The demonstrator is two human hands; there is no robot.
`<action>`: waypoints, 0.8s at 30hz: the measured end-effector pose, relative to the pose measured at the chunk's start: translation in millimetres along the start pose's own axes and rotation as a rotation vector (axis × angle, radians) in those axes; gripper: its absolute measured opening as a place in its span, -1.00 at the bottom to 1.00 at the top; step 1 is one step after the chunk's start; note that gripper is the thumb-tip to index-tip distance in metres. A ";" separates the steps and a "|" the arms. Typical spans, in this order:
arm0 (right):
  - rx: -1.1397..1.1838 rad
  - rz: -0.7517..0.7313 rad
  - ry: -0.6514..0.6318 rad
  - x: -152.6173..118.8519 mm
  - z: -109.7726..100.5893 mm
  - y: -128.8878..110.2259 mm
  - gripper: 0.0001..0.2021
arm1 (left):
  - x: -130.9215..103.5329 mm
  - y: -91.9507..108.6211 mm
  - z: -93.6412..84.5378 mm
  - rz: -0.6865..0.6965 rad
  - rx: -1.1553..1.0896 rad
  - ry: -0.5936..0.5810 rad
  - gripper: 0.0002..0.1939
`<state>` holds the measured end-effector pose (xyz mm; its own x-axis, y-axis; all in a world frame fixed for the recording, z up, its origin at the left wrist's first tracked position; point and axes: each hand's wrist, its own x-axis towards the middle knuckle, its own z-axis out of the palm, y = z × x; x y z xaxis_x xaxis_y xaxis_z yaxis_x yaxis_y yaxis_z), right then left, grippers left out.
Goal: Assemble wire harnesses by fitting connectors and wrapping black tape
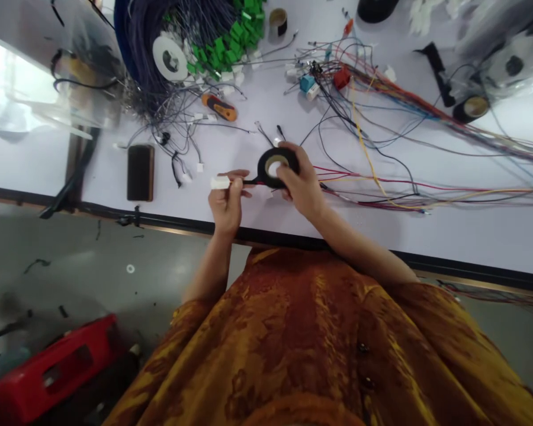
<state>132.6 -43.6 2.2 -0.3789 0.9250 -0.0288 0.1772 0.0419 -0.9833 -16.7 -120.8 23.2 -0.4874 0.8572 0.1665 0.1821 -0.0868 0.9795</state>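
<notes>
My left hand [227,204] pinches the wires just behind a white connector [220,183], which points to the left. A roll of black tape [266,161] is in my right hand [305,188], with the thumb at its core and the fingers around the far rim. A short black strip runs from the roll to the wires at my left fingers. Red and yellow wires [364,178] extend from behind my right hand toward the right along the table.
A dark phone [140,173] lies left of my hands. Beyond them are an orange cutter [219,107], green connectors [224,50], a white spool [169,58] and a wire bundle [395,92]. The table's dark edge [288,238] runs beneath my forearms.
</notes>
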 end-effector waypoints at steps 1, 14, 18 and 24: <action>-0.113 -0.122 -0.009 -17.8 -4.2 2.0 -0.52 | 1.0 -1.9 2.9 -0.066 -0.023 0.041 -0.60; -0.489 -0.271 -0.190 -28.2 -26.9 -40.7 -0.43 | 0.9 25.0 -5.3 -0.148 -0.030 -0.069 -0.59; -0.509 -0.206 -0.209 -50.1 -10.5 -33.8 -0.32 | 1.8 19.0 0.6 -0.137 -0.046 0.005 -0.60; -0.362 -0.239 -0.154 -59.7 -2.7 -16.8 -0.33 | -0.7 13.6 4.5 -0.095 -0.057 -0.019 -0.66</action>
<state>154.7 -98.5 20.8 -0.5737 0.8073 0.1381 0.3636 0.4022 -0.8403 -10.1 -120.3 36.0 -0.4837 0.8724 0.0707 0.0865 -0.0328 0.9957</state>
